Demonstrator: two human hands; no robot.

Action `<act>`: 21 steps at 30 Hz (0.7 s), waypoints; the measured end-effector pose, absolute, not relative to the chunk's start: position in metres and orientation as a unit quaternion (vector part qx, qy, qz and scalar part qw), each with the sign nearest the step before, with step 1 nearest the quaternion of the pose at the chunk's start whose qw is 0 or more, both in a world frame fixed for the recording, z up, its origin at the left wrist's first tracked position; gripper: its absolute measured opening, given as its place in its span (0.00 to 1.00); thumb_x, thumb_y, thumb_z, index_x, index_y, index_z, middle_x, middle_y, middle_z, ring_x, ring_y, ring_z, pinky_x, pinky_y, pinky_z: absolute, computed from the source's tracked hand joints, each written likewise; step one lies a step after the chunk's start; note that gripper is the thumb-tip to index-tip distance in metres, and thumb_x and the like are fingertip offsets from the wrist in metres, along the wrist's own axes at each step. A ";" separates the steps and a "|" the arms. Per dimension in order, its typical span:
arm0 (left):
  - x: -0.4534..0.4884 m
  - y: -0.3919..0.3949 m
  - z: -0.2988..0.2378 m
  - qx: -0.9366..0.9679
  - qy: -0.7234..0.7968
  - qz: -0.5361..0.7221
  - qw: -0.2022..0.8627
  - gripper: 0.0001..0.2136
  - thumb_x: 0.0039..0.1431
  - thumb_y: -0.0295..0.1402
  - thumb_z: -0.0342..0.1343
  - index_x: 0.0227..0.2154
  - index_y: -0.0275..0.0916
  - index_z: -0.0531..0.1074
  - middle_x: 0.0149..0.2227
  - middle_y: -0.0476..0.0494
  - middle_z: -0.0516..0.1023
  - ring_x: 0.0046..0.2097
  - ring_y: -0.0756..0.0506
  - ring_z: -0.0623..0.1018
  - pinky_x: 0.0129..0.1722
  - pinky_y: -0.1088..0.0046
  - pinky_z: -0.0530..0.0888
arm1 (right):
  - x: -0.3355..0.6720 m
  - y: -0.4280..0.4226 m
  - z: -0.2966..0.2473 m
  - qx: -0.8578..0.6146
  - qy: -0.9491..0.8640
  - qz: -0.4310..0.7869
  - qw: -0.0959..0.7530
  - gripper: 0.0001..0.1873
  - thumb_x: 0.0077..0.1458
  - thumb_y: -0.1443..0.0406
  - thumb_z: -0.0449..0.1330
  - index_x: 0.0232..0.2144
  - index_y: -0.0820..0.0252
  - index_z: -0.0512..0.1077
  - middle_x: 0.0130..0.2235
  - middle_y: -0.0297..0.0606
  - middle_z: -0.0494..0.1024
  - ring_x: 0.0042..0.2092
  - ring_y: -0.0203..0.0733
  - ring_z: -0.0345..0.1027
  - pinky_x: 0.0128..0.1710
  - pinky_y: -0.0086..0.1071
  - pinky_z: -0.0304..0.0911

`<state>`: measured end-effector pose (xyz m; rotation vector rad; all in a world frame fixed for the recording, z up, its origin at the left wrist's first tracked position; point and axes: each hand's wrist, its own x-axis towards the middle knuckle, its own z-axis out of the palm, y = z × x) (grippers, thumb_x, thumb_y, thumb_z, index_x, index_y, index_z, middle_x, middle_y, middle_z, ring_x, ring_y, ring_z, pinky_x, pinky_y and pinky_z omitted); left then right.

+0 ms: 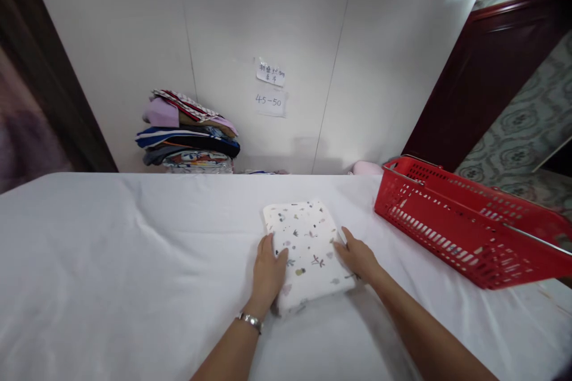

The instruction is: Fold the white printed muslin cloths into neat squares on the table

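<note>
A folded white cloth [308, 250] with small printed plants and animals lies between my two hands, its near edge tilted slightly up off the white-covered table [156, 286]. My left hand [269, 268] grips its left edge, thumb on top and the other fingers along the side. On the opposite edge, my right hand [357, 255] holds it the same way, some fingertips hidden. A metal band circles my left wrist.
A red plastic basket [447, 226] with metal handles stands on the right of the table. Beyond the far edge is a stack of folded fabrics [190, 131] against a pale wall. Handwritten paper signs [270, 102] hang there. A pink object [367, 168] shows near the basket.
</note>
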<state>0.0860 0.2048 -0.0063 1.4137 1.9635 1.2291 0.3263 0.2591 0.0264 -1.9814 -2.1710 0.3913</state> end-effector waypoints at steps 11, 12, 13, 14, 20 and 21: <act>0.058 0.218 0.010 0.507 0.704 0.439 0.232 0.25 0.53 0.31 0.51 0.56 0.35 0.60 0.56 0.37 0.65 0.56 0.42 0.66 0.56 0.66 0.62 | 0.309 0.222 0.023 -0.661 -0.719 0.187 0.100 0.34 0.57 0.54 0.47 0.60 0.68 0.52 0.48 0.53 0.73 0.49 0.52 0.66 0.46 0.40 0.59; 0.046 0.223 0.017 0.528 0.702 0.428 0.212 0.24 0.53 0.31 0.51 0.55 0.35 0.61 0.56 0.38 0.65 0.56 0.43 0.66 0.56 0.67 0.62 | 0.303 0.209 0.021 -0.643 -0.724 0.222 0.114 0.35 0.56 0.54 0.49 0.61 0.67 0.49 0.47 0.51 0.74 0.47 0.50 0.68 0.45 0.39 0.60; 0.032 0.228 0.025 0.554 0.698 0.410 0.196 0.23 0.53 0.31 0.51 0.54 0.35 0.62 0.56 0.38 0.66 0.56 0.43 0.67 0.56 0.68 0.62 | 0.296 0.195 0.018 -0.616 -0.730 0.264 0.134 0.37 0.56 0.55 0.50 0.62 0.64 0.45 0.45 0.48 0.75 0.45 0.48 0.70 0.42 0.37 0.61; 0.018 0.231 0.033 0.579 0.697 0.374 0.195 0.23 0.52 0.31 0.52 0.53 0.36 0.64 0.55 0.39 0.67 0.54 0.43 0.69 0.55 0.69 0.63 | 0.289 0.181 0.014 -0.576 -0.740 0.312 0.151 0.39 0.55 0.56 0.52 0.63 0.61 0.40 0.42 0.44 0.77 0.41 0.45 0.71 0.39 0.35 0.63; -0.021 0.201 0.062 0.627 0.715 0.257 0.172 0.18 0.55 0.38 0.51 0.47 0.38 0.69 0.48 0.40 0.74 0.48 0.42 0.74 0.49 0.67 0.68 | 0.287 0.179 0.010 -0.512 -0.743 0.359 0.238 0.32 0.54 0.56 0.52 0.60 0.56 0.53 0.25 0.30 0.74 0.23 0.37 0.67 0.27 0.31 0.62; -0.014 0.186 0.061 0.645 0.700 0.272 0.142 0.19 0.56 0.41 0.48 0.49 0.39 0.68 0.50 0.41 0.73 0.50 0.42 0.73 0.51 0.66 0.67 | 0.293 0.195 0.014 -0.522 -0.748 0.304 0.274 0.26 0.55 0.56 0.51 0.55 0.57 0.62 0.27 0.33 0.75 0.27 0.39 0.68 0.30 0.32 0.63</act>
